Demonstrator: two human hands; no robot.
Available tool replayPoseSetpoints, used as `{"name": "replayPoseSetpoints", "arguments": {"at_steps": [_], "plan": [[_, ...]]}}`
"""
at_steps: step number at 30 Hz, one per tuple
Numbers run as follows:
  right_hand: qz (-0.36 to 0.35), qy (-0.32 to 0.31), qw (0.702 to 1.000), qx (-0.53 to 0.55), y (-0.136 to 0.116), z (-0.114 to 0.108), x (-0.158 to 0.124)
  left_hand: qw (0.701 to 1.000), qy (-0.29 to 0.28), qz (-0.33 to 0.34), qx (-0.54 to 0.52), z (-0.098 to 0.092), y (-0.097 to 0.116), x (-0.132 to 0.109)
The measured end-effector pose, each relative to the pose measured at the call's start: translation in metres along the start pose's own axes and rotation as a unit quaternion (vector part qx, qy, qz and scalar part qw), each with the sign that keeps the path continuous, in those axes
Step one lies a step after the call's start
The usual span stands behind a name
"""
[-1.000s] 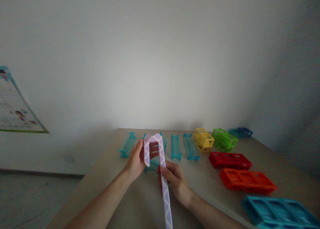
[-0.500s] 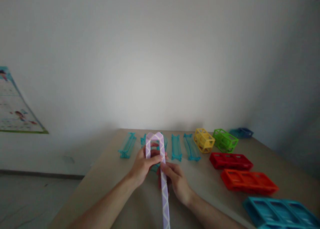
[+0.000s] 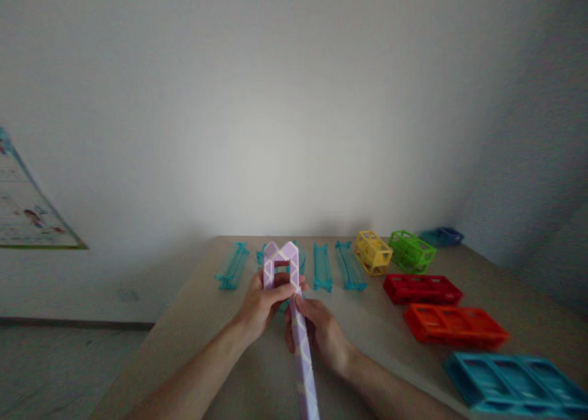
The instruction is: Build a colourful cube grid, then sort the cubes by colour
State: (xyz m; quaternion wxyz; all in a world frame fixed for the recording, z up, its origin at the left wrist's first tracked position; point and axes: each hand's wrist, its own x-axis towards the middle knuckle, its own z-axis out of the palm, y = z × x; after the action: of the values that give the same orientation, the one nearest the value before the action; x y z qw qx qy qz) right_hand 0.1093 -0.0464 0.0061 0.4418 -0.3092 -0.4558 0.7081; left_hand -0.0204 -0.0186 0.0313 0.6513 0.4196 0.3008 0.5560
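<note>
A long lilac twist-snake puzzle (image 3: 299, 334) with white triangle lines runs from the bottom edge up to a bent hook at its far end. My left hand (image 3: 261, 307) is closed around the folded top part, fingers wrapped over it. My right hand (image 3: 321, 334) grips the straight strip just below the bend. Both hands hover above the beige table (image 3: 220, 359), close together.
Several clear teal track pieces (image 3: 324, 267) lie in a row behind my hands. To the right sit a yellow frame block (image 3: 373, 253), a green one (image 3: 412, 251), a red one (image 3: 422, 289), an orange one (image 3: 454, 326) and a large teal one (image 3: 509, 384). A poster (image 3: 22, 206) hangs at left.
The short bent end of the snake has been folded in against the long strip, and my left hand has closed over it. Both hands drew closer together.
</note>
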Motion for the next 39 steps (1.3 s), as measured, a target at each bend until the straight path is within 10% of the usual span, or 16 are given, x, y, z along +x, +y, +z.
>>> {"name": "replayPoseSetpoints", "arguments": {"at_steps": [18,23,28,39], "plan": [[0.202,-0.302,0.898,0.250,-0.014,-0.026,0.001,0.990,-0.111,0.050,0.070,-0.024,-0.005,0.003],[0.235,-0.191,0.944,0.127,-0.018,-0.013,-0.001,0.993,-0.101,0.045,0.042,-0.024,-0.002,0.004],[0.072,-0.043,0.996,0.023,-0.010,-0.008,0.002,0.998,-0.045,0.033,0.035,-0.015,0.006,0.006],[-0.144,0.101,0.974,-0.146,-0.023,-0.012,-0.003,0.997,-0.036,-0.048,0.050,-0.014,0.008,0.007]]}}
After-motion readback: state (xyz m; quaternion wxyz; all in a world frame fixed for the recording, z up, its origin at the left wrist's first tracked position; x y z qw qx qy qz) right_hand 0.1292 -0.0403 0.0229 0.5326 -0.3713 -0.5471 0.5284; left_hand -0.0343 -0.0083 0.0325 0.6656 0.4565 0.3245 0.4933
